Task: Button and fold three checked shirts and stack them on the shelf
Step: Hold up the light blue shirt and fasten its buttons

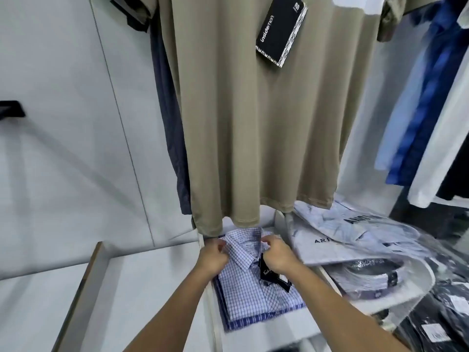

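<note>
Both hands, left [213, 257] and right [276, 257], pinch the collar [243, 243] of the top shirt [253, 293] stacked on the shelf [330, 318].

Clothes shop — tagged hanging shirt [253, 118].

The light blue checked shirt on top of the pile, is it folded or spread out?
Folded. The light blue checked shirt lies as a compact rectangle, collar up, on the darker blue folded shirts. The left hand and right hand pinch its collar.

White shelf [291, 318] before me — one stack of folded checked shirts [256, 295] on it; just beside, to my right, bagged shirts [355, 240] in an overlapping heap.
</note>
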